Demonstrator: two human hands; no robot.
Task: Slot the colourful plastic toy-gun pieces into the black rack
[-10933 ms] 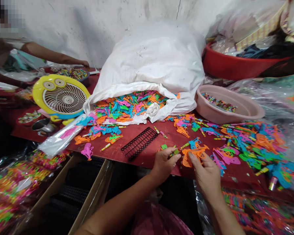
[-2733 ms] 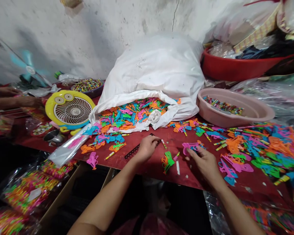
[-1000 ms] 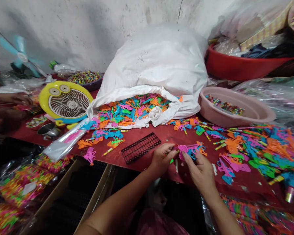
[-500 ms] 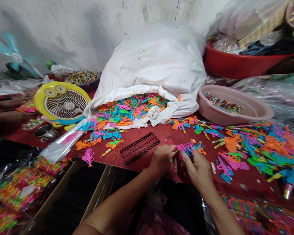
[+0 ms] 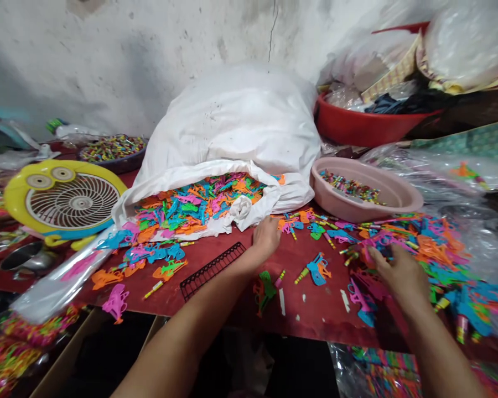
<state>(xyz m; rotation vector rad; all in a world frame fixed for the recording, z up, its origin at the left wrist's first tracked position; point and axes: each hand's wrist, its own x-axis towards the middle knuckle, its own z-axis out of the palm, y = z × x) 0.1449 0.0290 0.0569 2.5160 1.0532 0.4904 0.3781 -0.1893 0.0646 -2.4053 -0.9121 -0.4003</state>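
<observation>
My left hand rests flat on the red table top, just below the white sack, with nothing visible in it. The sack's mouth spills neon plastic toy pieces. My right hand is slightly blurred, fingers down on a heap of pink, orange and blue plastic pieces. Between my hands lie a blue-and-orange piece and a green-and-orange piece. A black plastic rack lies left of my left wrist.
A pink basin of small coloured pieces stands behind the right heap, with a red basin beyond. A yellow fan, a clear plastic sleeve and a metal bowl sit left. Bagged pieces lie below the table edge.
My hands have parted: the left moved forward toward the sack, the right moved right onto the heap. The blue-and-orange piece they held together now lies on the table.
</observation>
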